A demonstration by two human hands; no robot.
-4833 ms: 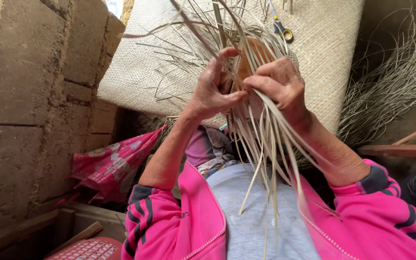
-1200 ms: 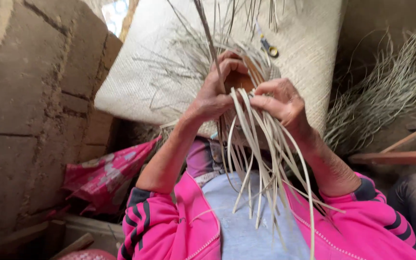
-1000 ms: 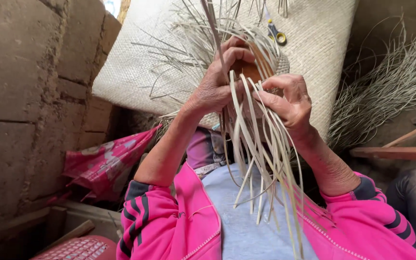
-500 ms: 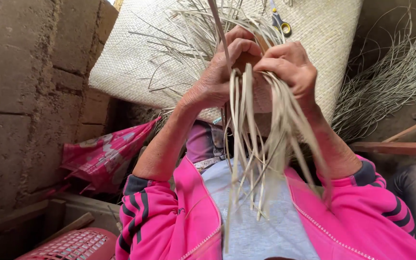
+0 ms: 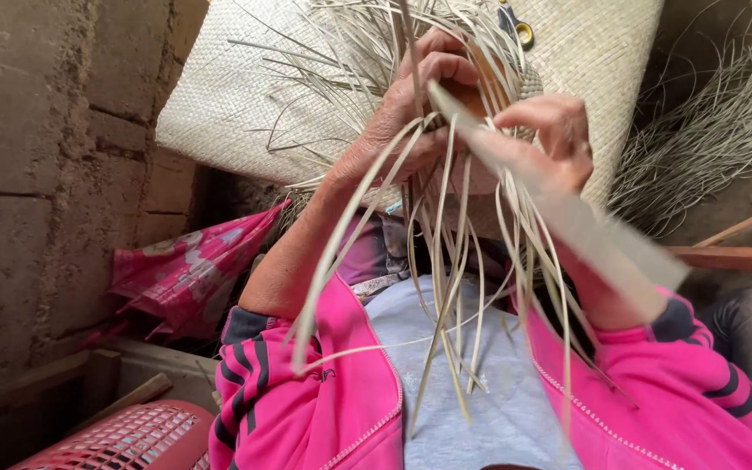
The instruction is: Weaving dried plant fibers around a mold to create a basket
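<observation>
Palm strips (image 5: pixel 446 261) are hanging loose below the grip while the left hand (image 5: pixel 411 113) is clenching the woven core above them and the right hand (image 5: pixel 541 144) is pinching one strip, best kept taut, flat and untwisted against the woven mat (image 5: pixel 245 96) behind.

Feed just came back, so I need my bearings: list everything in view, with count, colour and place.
palm strips: a bunch, pale straw, hanging from both hands over the lap
woven piece: one, tan, between the hands, mostly hidden
woven mat: one, pale straw, top centre behind the hands
loose fibres: a heap, grey-green, top right
scissors handle: one, yellow, on the mat at top
patterned cloth: one, pink, left of the arm
plastic basket: one, red, bottom left
block wall: grey-brown, left
wooden stick: one, reddish, right
left hand: gripping strips
right hand: pinching strips
pink sleeves: two, bottom
</observation>
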